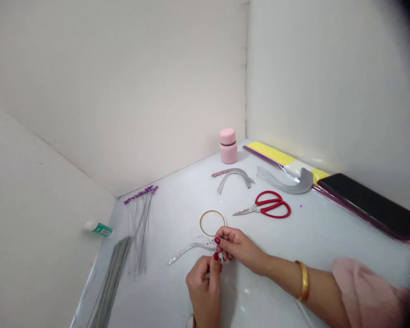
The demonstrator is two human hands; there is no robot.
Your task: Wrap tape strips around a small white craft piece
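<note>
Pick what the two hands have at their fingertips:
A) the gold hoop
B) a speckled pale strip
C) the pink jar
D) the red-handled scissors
B: the speckled pale strip runs out from between the fingertips of the right hand and left hand, and the gold hoop lies just beyond them.

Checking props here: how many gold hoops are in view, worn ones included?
2: a thin gold hoop on the white table, just beyond the right hand, and a gold bangle on the right forearm. More may be hidden past the frame's bottom edge.
</note>
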